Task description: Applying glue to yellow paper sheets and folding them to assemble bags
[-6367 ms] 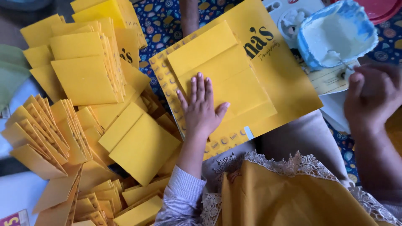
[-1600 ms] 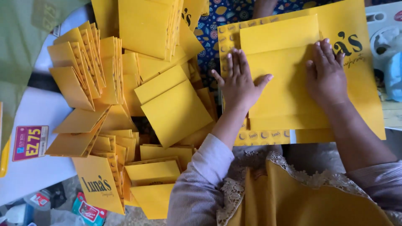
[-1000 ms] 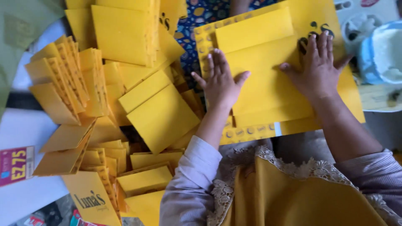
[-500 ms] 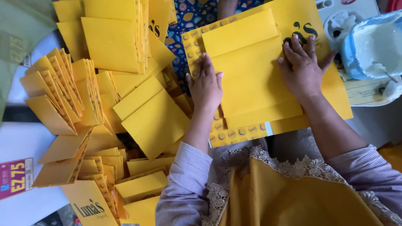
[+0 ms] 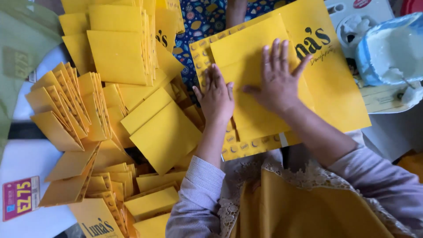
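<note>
Since half a second ago the right hand (image 5: pixel 277 83) has slid left across the yellow bag (image 5: pixel 260 88), away from its printed corner, and now lies close beside the left hand (image 5: pixel 217 98). The left hand has hardly shifted. Both lie flat, palms down, fingers stretched out and a little spread, pressing on the bag; neither is closed around anything. The left one sits at the bag's left edge, over the folded flap; the right one rests on the middle of it, thumb pointing toward the left hand.

The bag lies on a larger yellow sheet (image 5: pixel 339 79) with black lettering, right in front of the person, above a mustard cloth (image 5: pixel 308 207) in the lap. A strip of small round stickers (image 5: pixel 246 147) shows along the sheet's near edge.

To the left, finished yellow bags are heaped: a loose one (image 5: pixel 165 134) just beside the left wrist, a tall stack (image 5: pixel 119 48) farther up, and fanned rows (image 5: pixel 66 110) standing on edge. A pink price tag (image 5: pixel 20 198) lies at the bottom left. At the upper right stands a blue tub (image 5: pixel 390 48) of white paste, well apart from the hands.
</note>
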